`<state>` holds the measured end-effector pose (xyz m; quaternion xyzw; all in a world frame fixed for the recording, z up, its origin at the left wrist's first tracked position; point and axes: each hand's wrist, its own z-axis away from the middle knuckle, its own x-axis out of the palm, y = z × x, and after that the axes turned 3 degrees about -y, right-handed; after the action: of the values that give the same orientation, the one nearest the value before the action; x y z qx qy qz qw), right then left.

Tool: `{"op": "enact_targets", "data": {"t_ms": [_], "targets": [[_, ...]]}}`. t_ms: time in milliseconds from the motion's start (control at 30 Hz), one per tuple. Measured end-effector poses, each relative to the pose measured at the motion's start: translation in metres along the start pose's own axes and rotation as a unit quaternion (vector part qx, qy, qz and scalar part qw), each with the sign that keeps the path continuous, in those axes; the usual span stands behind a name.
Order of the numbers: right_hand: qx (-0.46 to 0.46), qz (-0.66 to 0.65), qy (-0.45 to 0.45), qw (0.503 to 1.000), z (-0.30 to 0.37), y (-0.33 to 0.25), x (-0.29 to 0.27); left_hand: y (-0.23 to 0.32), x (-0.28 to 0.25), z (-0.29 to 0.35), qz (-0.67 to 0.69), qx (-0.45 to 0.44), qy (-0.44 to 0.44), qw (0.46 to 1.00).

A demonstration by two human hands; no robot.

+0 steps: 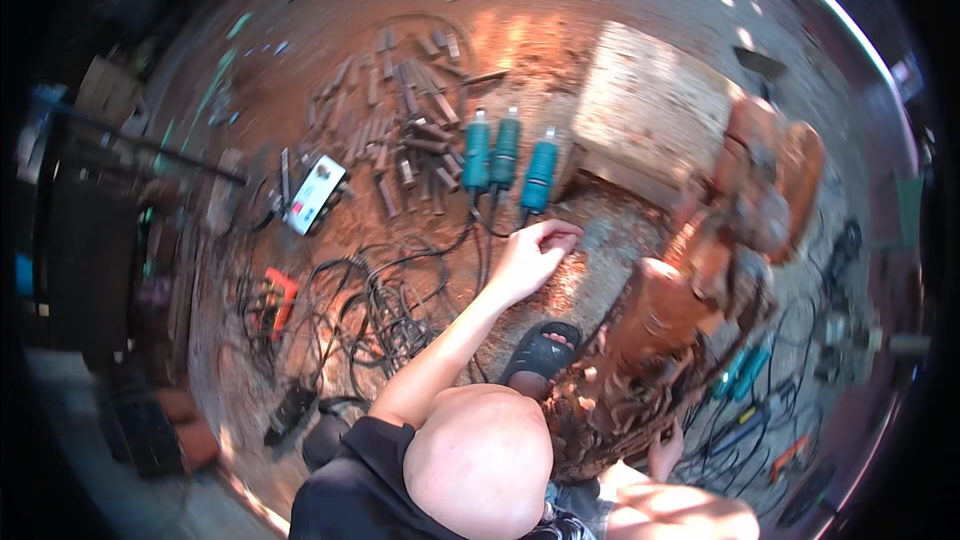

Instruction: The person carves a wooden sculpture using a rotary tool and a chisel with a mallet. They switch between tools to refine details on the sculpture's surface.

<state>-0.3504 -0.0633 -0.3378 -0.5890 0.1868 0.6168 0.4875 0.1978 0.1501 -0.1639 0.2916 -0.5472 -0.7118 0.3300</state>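
A large reddish-brown wood carving (650, 330) leans over my lap and slants up to the right. My right hand (665, 452) is at its lower right side, fingers bent against the wood and partly hidden. My left hand (543, 242) is stretched forward beyond the carving's left side, fingers curled together; what they hold, if anything, does not show. Just past it lie three teal corded power tools, a right one (540, 175), a middle one (504, 152) and a left one (477, 155), with their metal ends pointing away. The left hand is nearest the right one.
A pale wooden block (650, 90) stands at the far right of the carving. Several chisel-like tools (400, 130) lie piled far left, beside a white box (316, 195). Tangled black cords (385, 305) spread across the floor. More teal tools (745, 372) lie right. A sandalled foot (545, 350) is between.
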Motion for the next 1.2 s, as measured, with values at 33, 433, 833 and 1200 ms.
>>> {"op": "enact_targets", "data": {"t_ms": [33,433,833,1200], "targets": [[0.008,-0.023,0.003,1.000,0.001,-0.009,-0.001,0.009,0.012,0.001,-0.088,0.035,0.002,0.996],[0.081,-0.149,0.212,0.962,-0.098,-0.041,-0.067,0.026,-0.084,-0.002,-0.005,0.055,0.103,0.993],[0.199,-0.130,0.249,0.939,-0.182,-0.010,-0.096,0.103,-0.042,0.036,-0.118,0.060,0.106,0.985],[0.302,-0.295,0.461,0.781,-0.007,0.056,-0.058,0.056,-0.002,0.052,-0.173,0.045,0.041,0.983]]}}
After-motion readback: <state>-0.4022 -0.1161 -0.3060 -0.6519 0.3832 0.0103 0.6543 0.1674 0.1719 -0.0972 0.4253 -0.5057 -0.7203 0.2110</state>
